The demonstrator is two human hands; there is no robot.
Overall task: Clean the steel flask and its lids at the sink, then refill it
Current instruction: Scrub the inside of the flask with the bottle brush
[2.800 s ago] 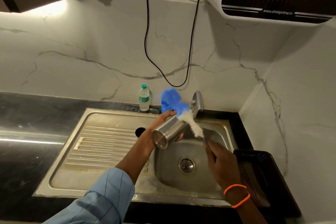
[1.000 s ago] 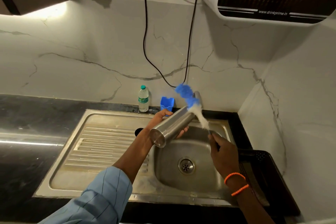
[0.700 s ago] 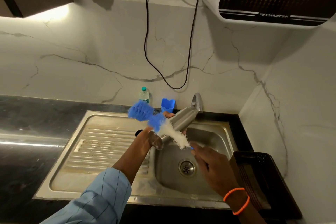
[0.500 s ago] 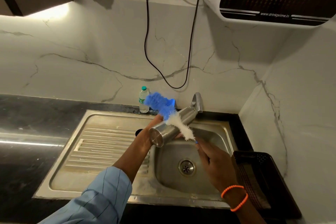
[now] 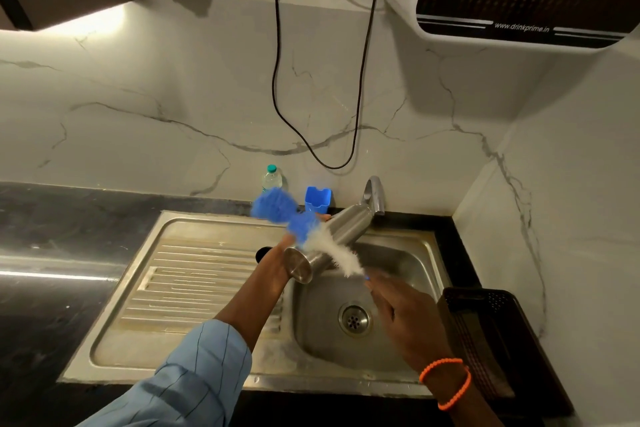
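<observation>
Black countertop [image 5: 52,236] w/ steel sink [image 5: 194,288] set in; small plastic water bottle [image 5: 272,178] & blue cup [image 5: 318,198] stood at back edge; black basket [image 5: 485,322] placed right.

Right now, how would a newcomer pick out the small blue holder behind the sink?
Find the steel sink set in the dark counter, then its curved tap at the back wall. Just left of the tap stands the blue holder: an open-topped cup, rigid and still, unlike the clear bottle further left.
</observation>
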